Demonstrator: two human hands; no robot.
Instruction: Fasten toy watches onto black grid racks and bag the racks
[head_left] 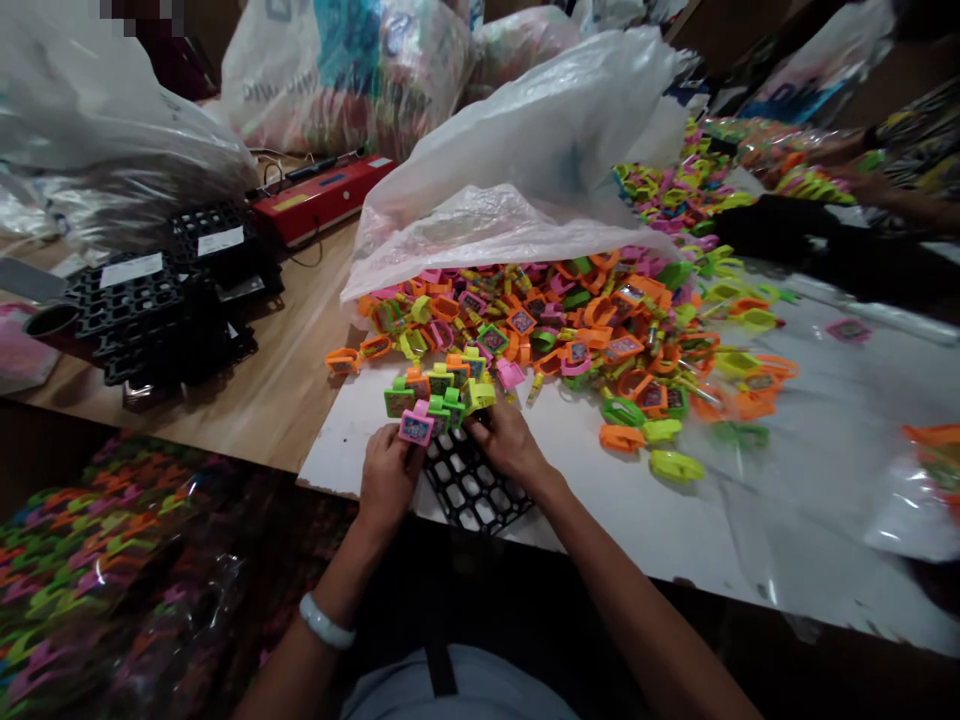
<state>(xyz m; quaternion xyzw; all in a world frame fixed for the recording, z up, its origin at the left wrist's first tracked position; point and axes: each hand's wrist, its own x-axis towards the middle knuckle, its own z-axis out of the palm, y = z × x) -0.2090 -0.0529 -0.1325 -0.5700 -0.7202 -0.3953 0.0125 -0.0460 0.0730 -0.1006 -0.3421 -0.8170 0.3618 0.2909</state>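
In front of me a black grid tray [472,488] with oval holes lies at the table's front edge. Its far part carries several rows of plastic toy rings with square picture faces, in green, orange and yellow. My left hand [388,478] is at the tray's left side, its fingers closed at a pink toy ring [416,425] in the nearest row. At the right side, my right hand [511,440] has curled fingers beside a yellow toy ring [480,396]; what its fingertips grip is hidden. The tray's nearer holes hold no rings.
A large heap of toy rings [592,320] spills from a clear plastic bag [525,170] beyond the tray. Stacked black trays [142,300] and a red machine [322,203] stand left. Bagged toys [112,580] lie below the table at left. Another person's arm [877,190] reaches in at far right.
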